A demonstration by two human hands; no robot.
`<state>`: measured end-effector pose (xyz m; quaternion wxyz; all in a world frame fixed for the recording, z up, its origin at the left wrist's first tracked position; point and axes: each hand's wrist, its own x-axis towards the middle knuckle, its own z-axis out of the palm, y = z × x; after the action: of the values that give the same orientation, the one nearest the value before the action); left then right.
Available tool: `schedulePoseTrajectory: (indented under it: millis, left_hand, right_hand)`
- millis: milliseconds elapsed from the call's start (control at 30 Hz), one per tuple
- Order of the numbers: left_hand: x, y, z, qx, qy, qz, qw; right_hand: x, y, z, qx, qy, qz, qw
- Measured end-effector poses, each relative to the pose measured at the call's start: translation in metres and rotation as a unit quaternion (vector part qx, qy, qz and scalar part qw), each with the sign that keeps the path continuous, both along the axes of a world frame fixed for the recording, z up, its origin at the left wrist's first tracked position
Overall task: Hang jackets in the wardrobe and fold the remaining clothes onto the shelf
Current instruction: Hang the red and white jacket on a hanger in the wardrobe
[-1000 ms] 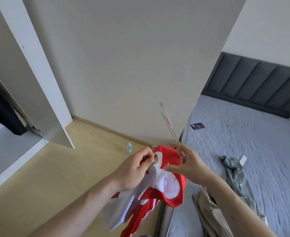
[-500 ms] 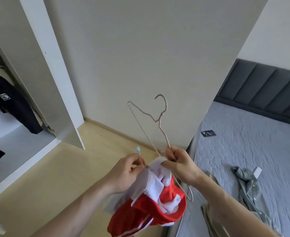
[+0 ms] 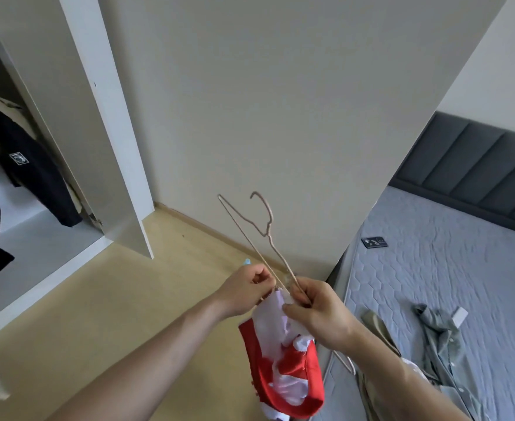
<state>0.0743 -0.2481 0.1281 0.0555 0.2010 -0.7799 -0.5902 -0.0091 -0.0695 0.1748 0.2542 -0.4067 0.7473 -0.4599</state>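
A red and white jacket [image 3: 283, 369] hangs bunched below my two hands, in front of me over the floor beside the bed. My left hand [image 3: 244, 288] pinches the jacket's white edge at the top. My right hand [image 3: 317, 311] grips a thin pale wire hanger [image 3: 262, 229] together with the white cloth; the hanger's hook points up and one end pokes out below my wrist. The open wardrobe [image 3: 37, 238] stands at the left with a dark jacket [image 3: 28, 171] hanging inside.
A bed with a grey quilted mattress [image 3: 450, 268] fills the right side, carrying a grey-green shirt [image 3: 441, 338], a beige garment [image 3: 377, 329] and a small dark card [image 3: 374, 242]. The white wardrobe door [image 3: 110, 141] stands open. A small blue bottle [image 3: 246, 262] sits on the wooden floor.
The hanger has turned from edge-on to face me and has risen. Both hands have come closer together at the jacket's top edge. My view has swung left, showing more of the wardrobe.
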Motion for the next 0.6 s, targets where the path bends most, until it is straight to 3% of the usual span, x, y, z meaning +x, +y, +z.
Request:
schedulePoseTrajectory:
  millis: [167, 333, 467, 600]
  left_hand:
    - [-0.003, 0.008, -0.017, -0.060, -0.009, 0.060, 0.996]
    - [-0.007, -0.002, -0.038, -0.108, -0.090, 0.069, 0.988]
    - [-0.010, -0.011, -0.044, -0.136, -0.140, 0.041, 0.980]
    - [-0.015, -0.017, -0.044, -0.219, -0.191, 0.055, 0.955]
  right_hand:
    - [-0.004, 0.014, 0.001, -0.025, 0.013, -0.068, 0.997]
    - [-0.007, 0.018, 0.007, -0.043, 0.003, -0.066, 0.997]
    - [-0.012, 0.022, 0.001, -0.004, 0.058, -0.063, 0.996]
    - [-0.006, 0.018, -0.009, 0.010, 0.120, -0.078, 0.990]
